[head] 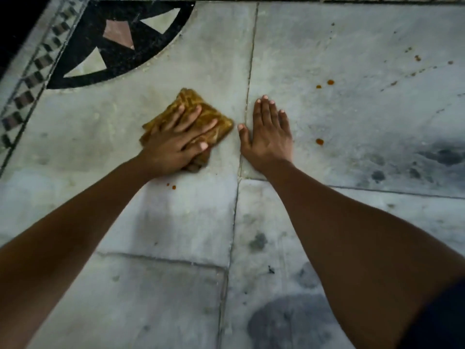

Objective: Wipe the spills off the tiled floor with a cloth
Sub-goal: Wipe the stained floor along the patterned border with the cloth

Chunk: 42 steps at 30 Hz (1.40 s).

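Note:
A folded mustard-yellow cloth [191, 107] lies on the grey tiled floor [352, 122]. My left hand [173, 142] presses flat on top of it, fingers spread over the cloth. My right hand [270, 133] rests palm-down on the bare tile just right of the cloth, holding nothing. Orange-brown spill drops dot the floor: one [319, 141] to the right of my right hand, a pair [330, 82] farther off, several small ones [417, 57] at the far right, and tiny specks [173, 187] under my left wrist.
A black inlaid quarter-circle pattern [156, 44] with pale and pink triangles fills the far left corner, edged by a checkered border strip [32, 79]. Dark smudges [442, 157] mark the tile at right, and a dark patch [289, 321] lies near me.

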### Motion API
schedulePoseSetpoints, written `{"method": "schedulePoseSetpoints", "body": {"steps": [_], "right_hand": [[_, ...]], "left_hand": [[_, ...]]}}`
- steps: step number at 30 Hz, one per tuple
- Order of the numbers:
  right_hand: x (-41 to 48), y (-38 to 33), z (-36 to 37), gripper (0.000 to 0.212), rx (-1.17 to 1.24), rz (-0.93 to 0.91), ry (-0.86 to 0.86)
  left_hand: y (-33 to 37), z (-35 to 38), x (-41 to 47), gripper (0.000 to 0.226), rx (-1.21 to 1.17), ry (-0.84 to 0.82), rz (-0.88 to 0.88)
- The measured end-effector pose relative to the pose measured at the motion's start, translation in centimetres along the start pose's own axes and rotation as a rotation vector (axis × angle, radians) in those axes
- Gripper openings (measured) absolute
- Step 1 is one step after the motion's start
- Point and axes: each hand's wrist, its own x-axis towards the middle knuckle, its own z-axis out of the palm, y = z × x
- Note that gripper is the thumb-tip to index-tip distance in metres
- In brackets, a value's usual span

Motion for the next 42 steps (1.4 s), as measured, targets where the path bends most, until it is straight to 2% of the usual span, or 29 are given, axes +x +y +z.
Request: {"method": "schedulePoseSetpoints", "body": {"steps": [1,3,6,8,11,14,15,18,21,23,26,28,31,32,33,35,37,40,42], "right_hand": [[0.1,0.0,-0.1,0.067,-0.004,0.003,-0.007],[0.1,-0.1,-0.5,0.066,0.000,-0.001,-0.012],[-1.8,-0.7,-0.6,0.066,0.015,0.046,-0.030],[-4.6,-1.8,-0.1,0.068,0.023,0.107,-0.028],[-7.9,-2.8,0.6,0.069,0.040,0.140,0.007],[-7.8,-2.7,0.8,0.068,0.027,0.151,0.004],[-7.7,-2.7,0.9,0.068,0.021,0.151,-0.002],[-7.7,-2.9,1.1,0.068,-0.007,0.153,0.005],[-7.7,-2.7,1.1,0.070,-0.017,0.150,0.010],[-7.7,-2.7,0.9,0.070,-0.017,0.147,0.013],[-7.8,-2.8,0.7,0.071,0.003,0.138,0.020],[-7.8,-2.9,0.7,0.073,0.013,0.133,0.020],[-7.9,-3.0,0.7,0.074,0.015,0.134,0.019],[-7.9,-2.9,0.7,0.072,0.017,0.138,0.017],[-7.9,-3.0,0.7,0.071,0.019,0.140,0.013],[-8.0,-3.0,0.7,0.070,0.003,0.144,0.000],[-8.0,-3.0,0.6,0.070,-0.013,0.139,-0.003],[-8.1,-3.1,0.5,0.068,-0.020,0.056,-0.039],[-8.9,-3.2,0.5,0.067,-0.021,-0.025,-0.063]], "left_hand": [[-1.3,0.0,-1.2,0.058,0.006,0.004,-0.027],[-3.1,-0.9,-0.7,0.054,-0.042,-0.008,-0.192],[-1.3,-2.3,3.5,0.052,-0.197,-0.075,-0.424],[1.1,-2.4,4.9,0.054,-0.229,-0.121,-0.413],[3.3,-1.0,2.4,0.052,-0.147,-0.157,-0.226],[1.2,0.4,-2.7,0.051,-0.083,-0.137,-0.067],[-0.3,0.5,-4.1,0.051,-0.072,-0.110,-0.093],[-3.9,-0.6,-4.0,0.049,-0.069,-0.039,-0.337],[-3.6,-2.1,0.4,0.049,-0.160,-0.081,-0.469],[-1.9,-2.4,3.1,0.050,-0.214,-0.098,-0.435],[2.5,-1.1,2.9,0.050,-0.178,-0.132,-0.277],[4.3,0.6,-1.2,0.050,-0.128,-0.133,-0.156],[2.7,2.6,-10.8,0.051,-0.059,0.040,0.081],[1.1,2.8,-13.4,0.056,-0.026,0.044,0.085],[-0.6,2.5,-15.4,0.062,-0.012,0.028,-0.013],[-4.5,2.3,-16.3,0.071,-0.017,-0.028,-0.325],[-6.9,1.5,-13.9,0.064,-0.065,-0.034,-0.500],[-5.7,0.8,-10.0,0.059,-0.135,0.007,-0.549],[-2.3,1.9,-9.3,0.066,-0.091,0.038,-0.486]]}}
